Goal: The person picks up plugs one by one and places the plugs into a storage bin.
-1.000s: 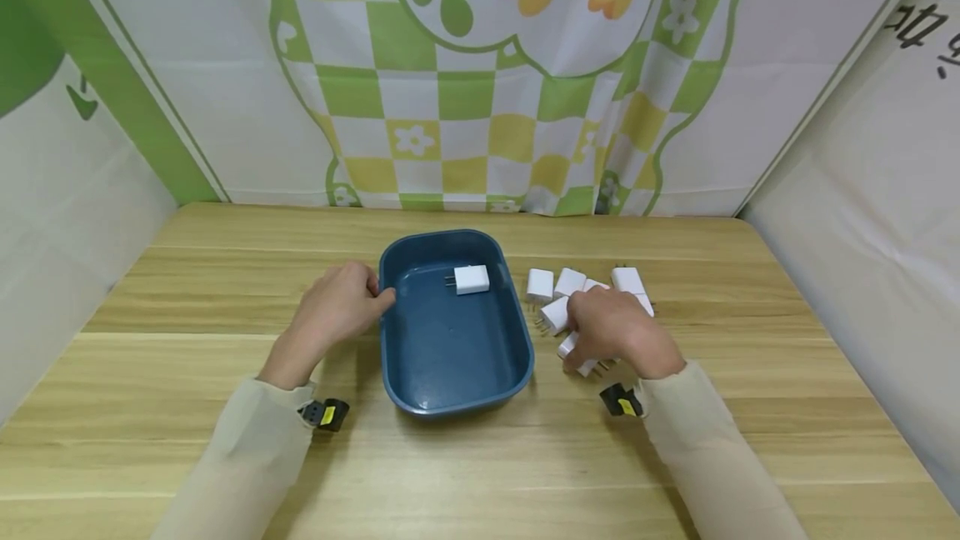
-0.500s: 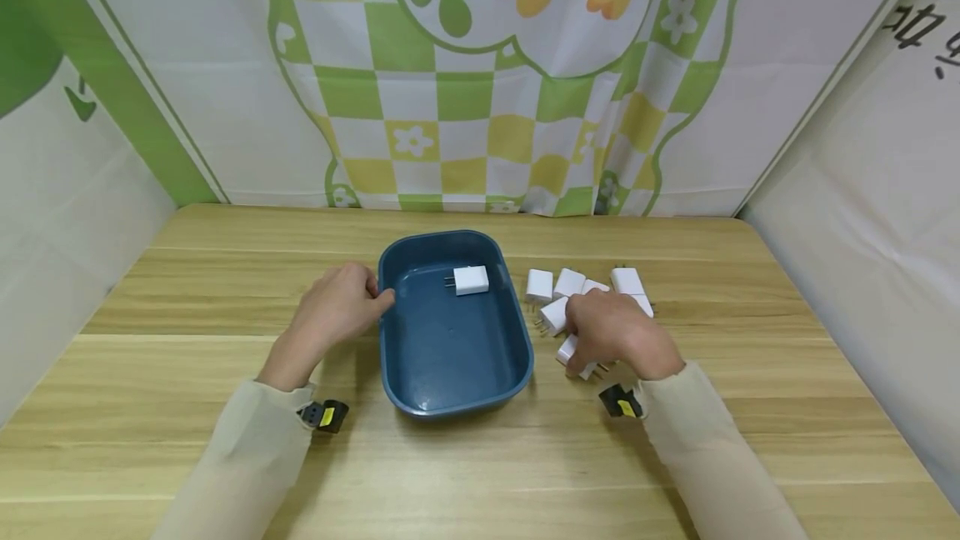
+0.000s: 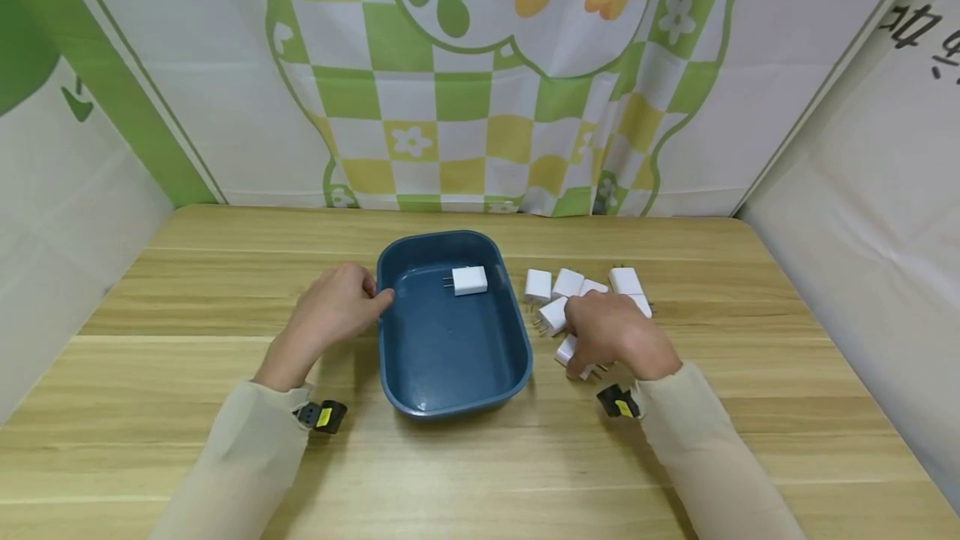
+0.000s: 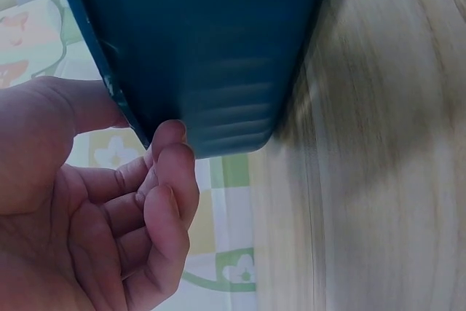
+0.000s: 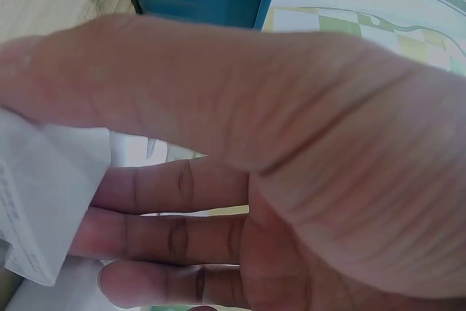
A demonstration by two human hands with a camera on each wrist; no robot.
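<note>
A dark blue plastic basin stands on the table. My left hand pinches its left rim, the thumb inside and curled fingers outside, as the left wrist view shows. One white charger with metal prongs lies in the basin near its far right part. To the basin's right, my right hand grips another white charger between thumb and fingers, low at the tabletop. Its prongs point right, partly under the hand. Several more white chargers lie loosely grouped just beyond that hand, which hides some of them.
The wooden table carries the basin and chargers. A patterned cloth hangs along its back edge, and white cloth walls stand at both sides. Small black cameras sit at both wrists.
My right thumb has shifted very slightly against the charger it holds. The left hand, the basin and the other chargers stay where they were.
</note>
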